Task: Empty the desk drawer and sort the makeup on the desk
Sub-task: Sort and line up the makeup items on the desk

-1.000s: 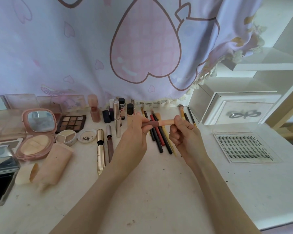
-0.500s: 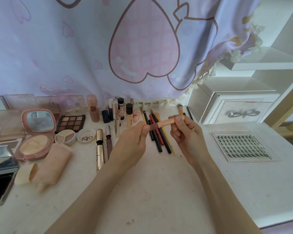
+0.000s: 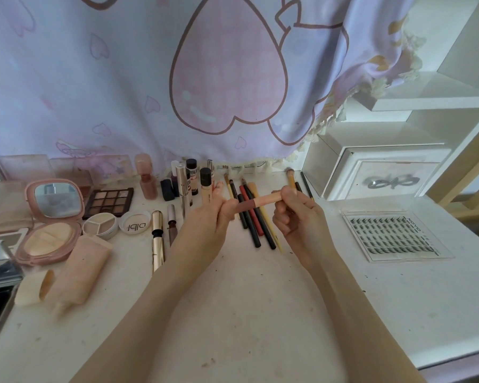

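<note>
A short stick of makeup [image 3: 256, 203], brown at its left end and peach at its right, is held level above the white desk [image 3: 246, 313]. My left hand [image 3: 208, 219] pinches the brown end and my right hand [image 3: 297, 217] pinches the peach end. Under the stick lie several pencils [image 3: 253, 222] in black, red and yellow. Left of them are a gold tube [image 3: 157, 239], small bottles [image 3: 188, 181], an eyeshadow palette [image 3: 108, 201] and an open pink powder compact [image 3: 49, 219].
A clear tray of false lashes [image 3: 393, 234] lies at the right. A white drawer box [image 3: 379, 172] stands behind it. A peach tube [image 3: 75, 269] and a sponge [image 3: 29, 290] lie at the left, and a lilac curtain [image 3: 177, 78] hangs behind the desk.
Both hands have kept hold of the stick, which has tilted slightly so its peach end sits higher. Nothing on the desk has moved.
</note>
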